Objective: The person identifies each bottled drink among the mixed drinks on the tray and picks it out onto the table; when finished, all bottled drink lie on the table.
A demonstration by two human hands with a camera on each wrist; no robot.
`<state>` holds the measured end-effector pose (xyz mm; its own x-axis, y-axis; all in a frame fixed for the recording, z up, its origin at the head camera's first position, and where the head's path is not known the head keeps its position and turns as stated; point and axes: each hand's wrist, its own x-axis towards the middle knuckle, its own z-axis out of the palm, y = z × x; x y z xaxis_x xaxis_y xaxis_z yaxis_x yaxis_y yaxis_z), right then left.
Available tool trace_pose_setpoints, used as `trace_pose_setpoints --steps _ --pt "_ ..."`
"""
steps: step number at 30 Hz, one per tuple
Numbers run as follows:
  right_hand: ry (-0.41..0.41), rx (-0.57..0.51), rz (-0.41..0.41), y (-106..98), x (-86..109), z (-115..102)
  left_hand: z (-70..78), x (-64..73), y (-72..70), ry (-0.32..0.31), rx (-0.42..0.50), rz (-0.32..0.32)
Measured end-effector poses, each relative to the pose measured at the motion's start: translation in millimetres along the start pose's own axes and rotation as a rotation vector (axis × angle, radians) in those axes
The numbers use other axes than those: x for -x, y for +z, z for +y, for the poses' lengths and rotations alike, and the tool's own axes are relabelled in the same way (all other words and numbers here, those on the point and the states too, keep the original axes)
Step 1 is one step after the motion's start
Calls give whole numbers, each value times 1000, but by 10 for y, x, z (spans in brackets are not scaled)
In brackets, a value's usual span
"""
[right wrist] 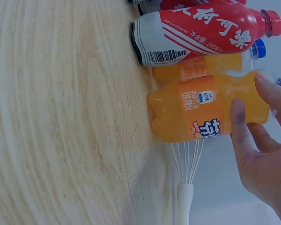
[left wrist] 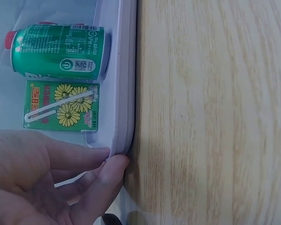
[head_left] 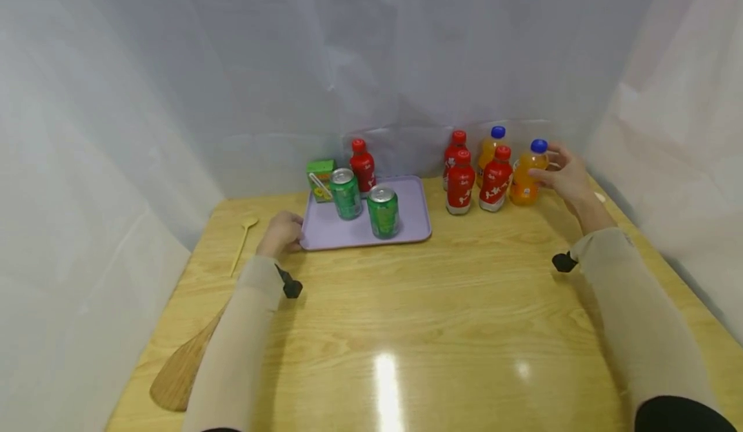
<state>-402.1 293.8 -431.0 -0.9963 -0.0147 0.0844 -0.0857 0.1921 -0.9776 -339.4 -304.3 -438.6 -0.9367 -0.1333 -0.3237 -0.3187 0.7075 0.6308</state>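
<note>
My left hand (head_left: 281, 233) pinches the near left corner of a lilac tray (head_left: 342, 237) between thumb and fingers. On the tray stand two green drink cans (head_left: 383, 213), a green drink carton (left wrist: 61, 105) with a white straw on its front, and a red bottle (head_left: 362, 166) at the back. At the far right my right hand (head_left: 565, 177) holds an orange soda bottle (right wrist: 206, 108) with a blue cap, fingers and thumb around its upper part. That bottle is upright, beside a red bottle (head_left: 496, 179).
Two more red bottles (head_left: 460, 184) and a second orange soda bottle (head_left: 489, 147) stand in the group right of the tray. A whisk (right wrist: 185, 187) lies behind the held bottle. At left lie a yellow spoon (head_left: 248, 223) and a brown wooden piece (head_left: 182, 371), partly under my sleeve.
</note>
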Motion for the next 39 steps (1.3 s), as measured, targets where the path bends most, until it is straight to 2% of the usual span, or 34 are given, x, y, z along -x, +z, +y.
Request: trace_pose_setpoints --steps 8,15,19,22,25,28,31,35,39 --pt "-44 134 67 43 27 19 13 6 23 -8 4 20" --pt "-43 273 116 67 77 -53 -3 -46 30 -10 0 18" --pt "-104 265 247 113 121 -156 0 -61 50 -14 -14 24" --pt "-192 237 364 209 135 -301 5 -60 65 -17 -32 36" --pt "-269 218 409 355 150 -495 11 -50 74 -12 -38 41" --pt "-347 176 392 535 162 -683 15 -39 72 -3 -36 37" --pt "-415 131 330 737 157 -860 14 -31 67 -1 -32 28" --pt "-450 101 218 1021 144 -1077 18 -31 69 -10 -36 38" --pt "-447 106 117 1287 112 -1187 3 -26 81 -7 -27 52"
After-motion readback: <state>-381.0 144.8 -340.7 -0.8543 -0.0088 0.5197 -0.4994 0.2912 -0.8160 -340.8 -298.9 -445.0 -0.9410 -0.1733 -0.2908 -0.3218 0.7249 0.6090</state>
